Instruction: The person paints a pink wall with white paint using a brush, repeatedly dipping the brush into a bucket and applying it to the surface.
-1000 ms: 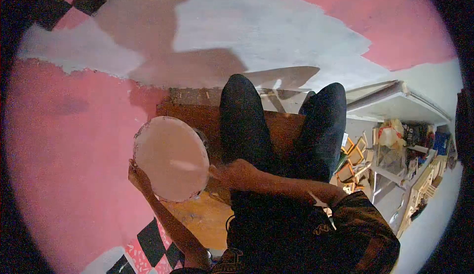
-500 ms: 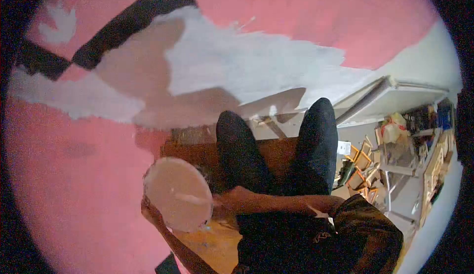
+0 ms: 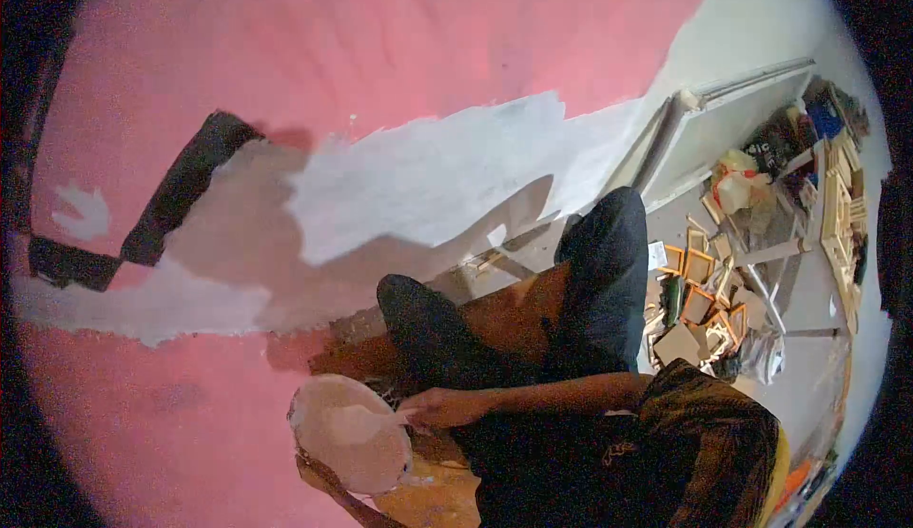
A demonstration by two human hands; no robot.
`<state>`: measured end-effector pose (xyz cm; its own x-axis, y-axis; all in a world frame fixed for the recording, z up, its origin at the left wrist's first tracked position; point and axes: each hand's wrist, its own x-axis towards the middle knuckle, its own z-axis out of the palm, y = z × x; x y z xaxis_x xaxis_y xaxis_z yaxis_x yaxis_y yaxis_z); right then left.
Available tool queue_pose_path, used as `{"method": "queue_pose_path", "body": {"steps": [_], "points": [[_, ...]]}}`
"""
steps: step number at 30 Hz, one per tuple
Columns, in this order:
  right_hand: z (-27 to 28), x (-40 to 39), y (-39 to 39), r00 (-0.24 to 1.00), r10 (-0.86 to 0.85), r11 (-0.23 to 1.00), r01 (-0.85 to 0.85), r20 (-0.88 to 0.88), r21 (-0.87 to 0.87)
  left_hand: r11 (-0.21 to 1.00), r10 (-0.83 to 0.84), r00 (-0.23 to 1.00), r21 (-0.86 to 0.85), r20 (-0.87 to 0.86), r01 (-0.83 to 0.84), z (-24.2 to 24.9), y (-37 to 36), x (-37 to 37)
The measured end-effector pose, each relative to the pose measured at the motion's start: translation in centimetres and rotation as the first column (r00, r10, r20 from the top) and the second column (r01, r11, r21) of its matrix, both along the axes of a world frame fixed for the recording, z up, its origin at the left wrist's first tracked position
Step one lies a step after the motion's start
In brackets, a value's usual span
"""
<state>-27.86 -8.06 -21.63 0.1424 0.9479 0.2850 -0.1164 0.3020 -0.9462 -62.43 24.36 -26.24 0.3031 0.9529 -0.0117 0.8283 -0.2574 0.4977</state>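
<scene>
A round bucket of pale pink paint (image 3: pixel 328 404) is tilted towards me at lower left. My left hand (image 3: pixel 319 471) is closed round its lower left side, partly hidden by the bucket. My right hand (image 3: pixel 442 406) is closed at the bucket's right rim on what looks like a paintbrush (image 3: pixel 359 425), its paint-coated end over or in the pink paint. Before me is a wall painted pink (image 3: pixel 399 43), with a white band (image 3: pixel 409 171) and black blocks (image 3: pixel 176 200).
My bent legs (image 3: pixel 604 271) are over a brown wooden surface (image 3: pixel 514 314). On the right, a white panel (image 3: pixel 732 119) leans near the wall. Several wooden frames (image 3: pixel 699 304), plastic bags (image 3: pixel 742 185) and a pale rack (image 3: pixel 775 252) crowd the floor. My shadow falls across the wall.
The view has turned and shifted, so the wall's black blocks and the bucket appear lower. My right hand has come more clearly into view at the bucket's rim, and the brush has shifted.
</scene>
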Motion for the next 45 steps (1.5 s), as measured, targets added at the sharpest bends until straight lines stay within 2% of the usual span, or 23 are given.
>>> {"method": "queue_pose_path", "body": {"steps": [2,4,6,7,10,12,13,14,16,17,19,21,22,25,27,29,31,33,36,38,40,43,45], "points": [[2.4,2.2,-1.6,0.960,0.063,0.992,-0.089,-0.271,-0.085,0.998,0.055,0.998,-0.015,0.031,-0.055,0.9,-0.5,1.3],[2.6,4.2,-3.1,0.873,0.079,0.984,-0.147,-0.481,-0.105,0.993,0.105,0.977,0.040,0.185,-0.114,5.6,-5.5,7.3],[2.1,5.8,-4.4,0.781,0.066,0.991,-0.123,-0.621,-0.049,0.925,-0.036,0.993,0.372,-0.110,0.075,5.0,-2.8,7.9],[1.6,7.0,-5.1,0.816,0.056,0.997,-0.077,-0.576,-0.012,0.843,-0.065,0.962,0.502,-0.266,0.196,5.4,-2.2,8.6],[0.9,10.2,-7.7,0.799,-0.269,0.963,0.214,-0.537,-0.164,0.722,0.010,0.959,0.666,-0.284,0.190,7.9,-2.2,14.9],[-0.6,11.9,-10.2,0.666,-0.443,0.891,0.400,-0.601,-0.213,0.548,-0.224,0.935,0.758,-0.274,0.353,8.3,0.9,18.6],[-0.8,13.5,-11.8,0.661,-0.594,0.805,0.482,-0.459,-0.346,0.443,-0.335,0.900,0.796,-0.279,0.412,8.4,2.5,20.8],[-1.0,15.3,-13.5,0.636,-0.713,0.690,0.562,-0.295,-0.456,0.536,-0.417,0.896,0.754,-0.153,0.379,10.4,0.3,24.7],[0.4,17.7,-18.0,0.520,-0.764,0.645,0.586,-0.382,-0.491,0.735,-0.535,0.832,0.567,0.146,0.373,14.7,-7.4,34.1],[-0.6,18.8,-19.5,0.476,-0.829,0.559,0.682,-0.295,-0.472,0.736,-0.598,0.778,0.515,0.192,0.439,16.4,-10.9,37.9],[-2.9,21.1,-21.9,0.346,-0.931,0.364,0.841,-0.118,-0.401,0.589,-0.778,0.612,0.500,0.139,0.635,19.8,-17.3,44.6],[-2.6,23.1,-24.2,0.273,-0.962,0.250,0.880,-0.001,-0.405,0.273,-0.910,0.412,0.681,-0.047,0.679,21.8,-23.1,50.5],[-2.6,23.9,-25.2,0.235,-0.970,0.193,0.895,0.058,-0.403,0.186,-0.939,0.334,0.695,-0.083,0.694,22.6,-25.6,53.0],[-2.8,25.5,-27.1,0.169,-0.981,0.115,0.903,0.095,-0.414,-0.020,-0.962,0.165,0.655,-0.218,0.755,23.5,-32.2,60.3],[-3.1,26.4,-27.6,0.153,-0.988,0.124,0.869,0.022,-0.479,-0.299,-0.926,-0.012,0.714,-0.377,0.632,25.5,-36.8,66.0],[-3.6,27.3,-27.2,0.122,-0.991,0.135,0.858,-0.058,-0.497,-0.499,-0.752,0.094,0.656,-0.652,0.566,25.7,-36.2,72.1],[-4.0,28.0,-26.3,0.076,-0.975,0.178,0.829,-0.209,-0.531,-0.543,-0.757,0.173,0.753,-0.631,0.370,28.1,-38.0,77.0],[-4.4,28.9,-25.6,0.003,-0.912,0.258,0.783,-0.411,-0.566,-0.591,-0.679,0.299,0.740,-0.671,0.320,28.3,-39.0,78.7],[-6.2,29.6,-25.4,0.055,-0.989,0.130,0.765,-0.137,-0.631,-0.619,-0.642,0.378,0.742,-0.667,0.258,28.1,-39.5,79.8],[-9.6,29.9,-24.1,0.020,-0.999,0.040,0.899,-0.051,-0.436,-0.627,-0.659,0.356,0.746,-0.662,0.227,27.9,-39.1,79.6],[-7.0,29.9,-23.2,0.008,-0.996,0.053,0.860,-0.090,-0.508,-0.620,-0.696,0.315,0.762,-0.645,0.190,27.7,-39.3,79.6],[-5.6,29.5,-21.8,0.003,-0.981,-0.058,0.948,0.193,-0.313,-0.599,-0.732,0.288,0.784,-0.618,0.162,27.0,-40.2,78.9],[-3.4,29.1,-20.6,-0.029,-0.973,-0.109,0.932,0.228,-0.345,-0.583,-0.754,0.276,0.801,-0.597,0.138,26.9,-41.1,78.6]]}}
